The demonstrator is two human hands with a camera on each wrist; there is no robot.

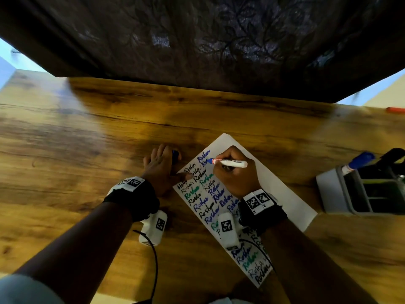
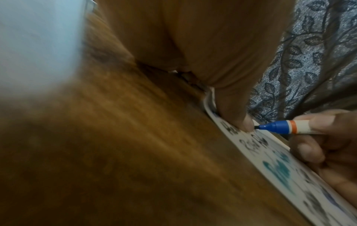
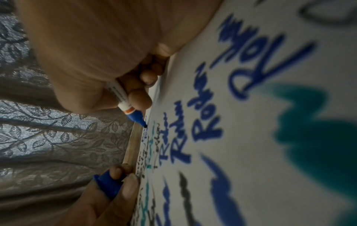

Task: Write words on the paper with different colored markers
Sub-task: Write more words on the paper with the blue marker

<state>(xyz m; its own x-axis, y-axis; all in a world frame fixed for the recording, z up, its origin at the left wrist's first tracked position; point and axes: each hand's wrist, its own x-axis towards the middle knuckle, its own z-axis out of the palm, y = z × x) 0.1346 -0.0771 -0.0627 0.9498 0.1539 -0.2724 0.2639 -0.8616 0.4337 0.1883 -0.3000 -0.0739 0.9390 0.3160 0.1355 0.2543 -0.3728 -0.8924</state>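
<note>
The two forearms come in closest, each with a black wrist strap carrying white tagged blocks. The right hand (image 1: 235,172) rests on the paper (image 1: 282,189), its fingers (image 3: 140,99) curled round a white marker (image 1: 232,163) with a blue nose and an orange band. The marker lies nearly flat, with its dark tip (image 3: 145,126) at the far end of the paper, next to the blue words written there; I cannot tell whether the tip is touching the sheet.

The paper lies slantwise on the wooden counter (image 1: 87,139), covered down its left part with rows of the same short word in black, blue and green. The left hand (image 1: 161,170) sits at the paper's left edge, thumb (image 2: 236,117) pressed on that edge by the topmost black words. Its other fingers hold a blue cap (image 3: 108,185) just off the paper's left side.

To the right of the paper, well apart from it, stands a grey holder (image 1: 335,191) with compartments; a blue-capped marker (image 1: 359,161) leans in it. Farther beyond the paper's far right, an orange thing (image 1: 395,110) lies at the counter's edge, too small to make out. A dark leaf-patterned curtain (image 1: 219,40) hangs behind the counter, past the paper's far end.
</note>
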